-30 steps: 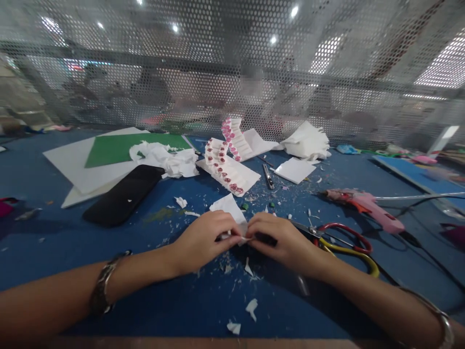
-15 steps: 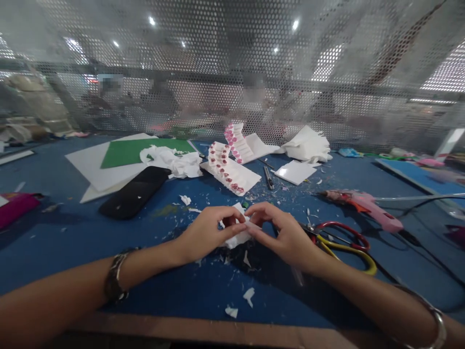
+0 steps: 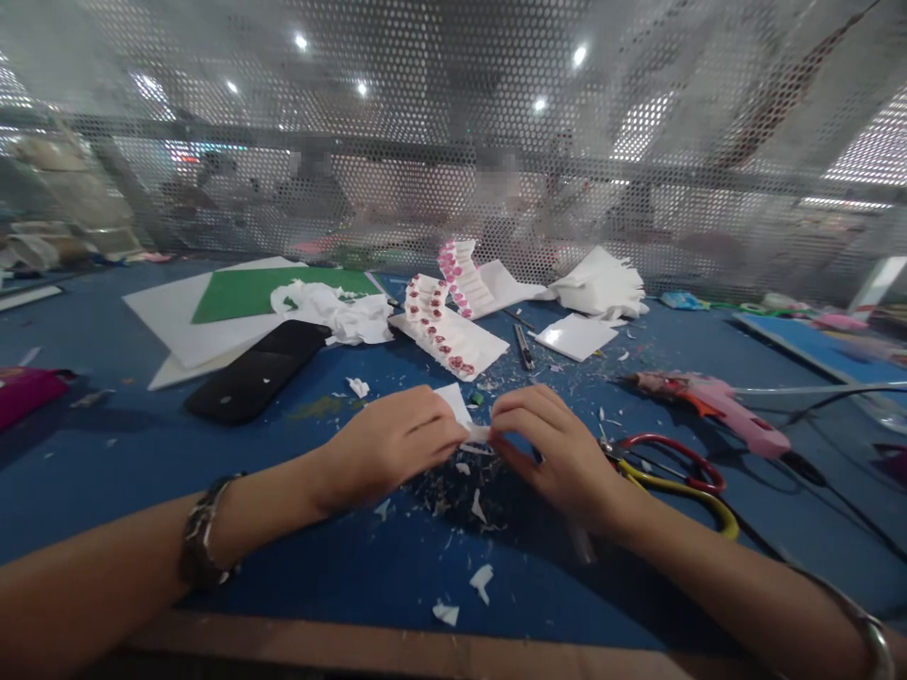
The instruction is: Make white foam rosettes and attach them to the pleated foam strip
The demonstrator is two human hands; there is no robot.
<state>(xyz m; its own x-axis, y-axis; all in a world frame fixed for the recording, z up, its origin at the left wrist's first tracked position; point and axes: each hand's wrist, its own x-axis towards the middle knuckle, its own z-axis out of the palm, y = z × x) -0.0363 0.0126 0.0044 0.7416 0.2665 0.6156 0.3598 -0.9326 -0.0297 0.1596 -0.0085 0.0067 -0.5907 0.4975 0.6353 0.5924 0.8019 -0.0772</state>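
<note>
My left hand (image 3: pixel 397 442) and my right hand (image 3: pixel 556 449) meet above the blue table, each with fingers pinched. Between their fingertips stretches a small strip of white paper (image 3: pixel 480 433), its two ends hidden by the fingers. A flat white piece (image 3: pixel 453 401) shows just behind my left fingers. Beside my right hand lie scissors with one red and one yellow handle (image 3: pixel 676 482). Torn paper scraps (image 3: pixel 482 584) are scattered below the hands. Farther back stand two curled white pieces with rows of dark red (image 3: pixel 453 340) and pink dots (image 3: pixel 460 279).
A black phone (image 3: pixel 259 371) lies left, before a green sheet (image 3: pixel 283 283) and crumpled white paper (image 3: pixel 340 312). At right rests a pink glue gun (image 3: pixel 723 406) with its cord. A craft knife (image 3: pixel 523 347) and white card (image 3: pixel 577 336) lie ahead. A perforated metal screen (image 3: pixel 425 123) rises behind.
My hands have drawn slightly apart, the left moving left and its fingers closing. The white strip now spans the gap between them, while much of the white paper under the left hand has gone from view.
</note>
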